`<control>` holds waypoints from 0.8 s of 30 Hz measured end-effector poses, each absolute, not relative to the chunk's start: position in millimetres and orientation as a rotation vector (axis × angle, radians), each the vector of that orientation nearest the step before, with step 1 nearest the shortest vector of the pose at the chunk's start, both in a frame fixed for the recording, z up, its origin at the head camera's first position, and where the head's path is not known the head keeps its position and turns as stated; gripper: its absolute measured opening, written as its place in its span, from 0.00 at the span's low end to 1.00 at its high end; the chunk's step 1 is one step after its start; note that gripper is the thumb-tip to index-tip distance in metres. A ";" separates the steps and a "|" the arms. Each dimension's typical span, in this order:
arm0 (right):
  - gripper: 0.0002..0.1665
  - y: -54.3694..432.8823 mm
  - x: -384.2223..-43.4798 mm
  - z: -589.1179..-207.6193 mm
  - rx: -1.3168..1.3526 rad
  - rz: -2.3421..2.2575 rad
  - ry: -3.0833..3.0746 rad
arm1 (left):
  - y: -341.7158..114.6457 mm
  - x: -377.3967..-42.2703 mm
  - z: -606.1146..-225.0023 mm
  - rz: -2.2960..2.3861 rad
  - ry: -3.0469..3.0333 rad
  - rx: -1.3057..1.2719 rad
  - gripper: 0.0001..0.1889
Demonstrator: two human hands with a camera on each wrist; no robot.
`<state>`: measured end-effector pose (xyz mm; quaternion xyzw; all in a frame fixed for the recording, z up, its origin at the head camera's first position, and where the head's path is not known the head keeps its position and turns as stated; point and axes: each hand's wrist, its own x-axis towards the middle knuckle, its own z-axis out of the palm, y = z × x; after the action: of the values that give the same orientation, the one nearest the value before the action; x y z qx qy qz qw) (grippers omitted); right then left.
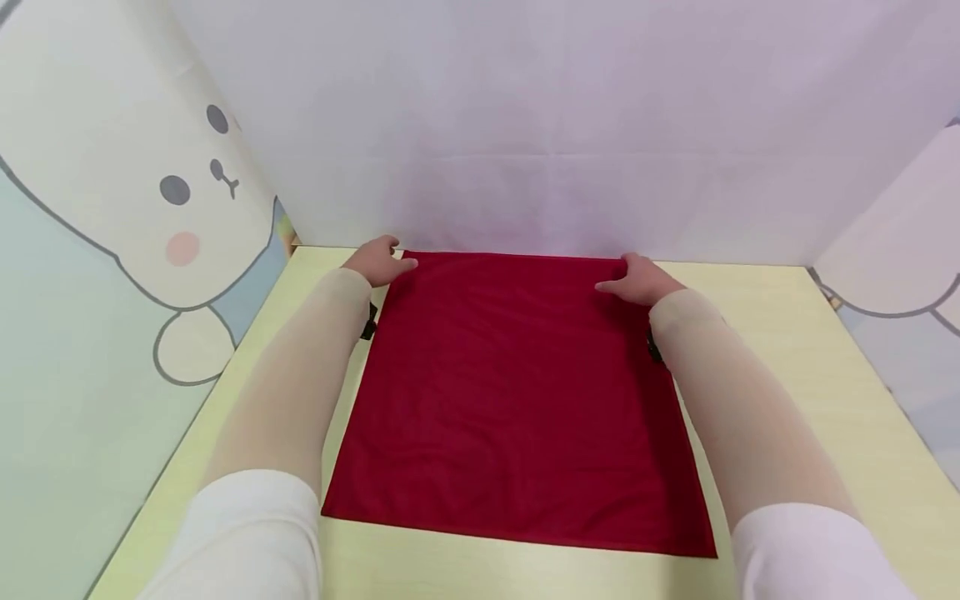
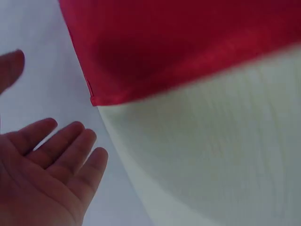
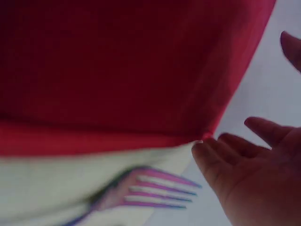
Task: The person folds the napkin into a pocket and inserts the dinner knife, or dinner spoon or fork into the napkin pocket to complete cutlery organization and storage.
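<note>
Before me the red cloth [image 1: 510, 400] lies spread on the table [image 1: 813, 367], lightly rippled, far edge at the table's back, far corners near my left hand [image 1: 377, 262] and right hand [image 1: 643, 281].

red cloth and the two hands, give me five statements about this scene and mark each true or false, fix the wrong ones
1. The red cloth lies spread out on the pale table. True.
2. The left hand and right hand are at the cloth's near corners. False: they are at its far corners.
3. The right wrist view shows a fork beside the cloth. True.
4. The left hand is clenched into a fist. False: its fingers are loosely extended, with the thumb apart from them.
5. The cloth is folded into a small triangle. False: it is a four-cornered sheet laid open, with slight wrinkles.
</note>
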<state>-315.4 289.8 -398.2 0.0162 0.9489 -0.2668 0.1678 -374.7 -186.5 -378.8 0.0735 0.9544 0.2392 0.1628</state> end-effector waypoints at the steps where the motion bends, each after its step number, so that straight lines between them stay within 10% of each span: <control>1: 0.56 289.4 -316.3 -400.8 0.073 -0.759 2.713 | -185.8 -376.2 -380.3 0.717 2.733 0.185 0.40; 24: 0.30 283.6 -311.2 -396.0 0.473 -0.950 2.658 | -160.8 -385.1 -409.2 0.986 2.754 -0.489 0.12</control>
<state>-311.2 283.6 -396.0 0.1635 0.9197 -0.3285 0.1394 -385.1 -160.8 -409.2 -0.1644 0.9251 0.3310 0.0877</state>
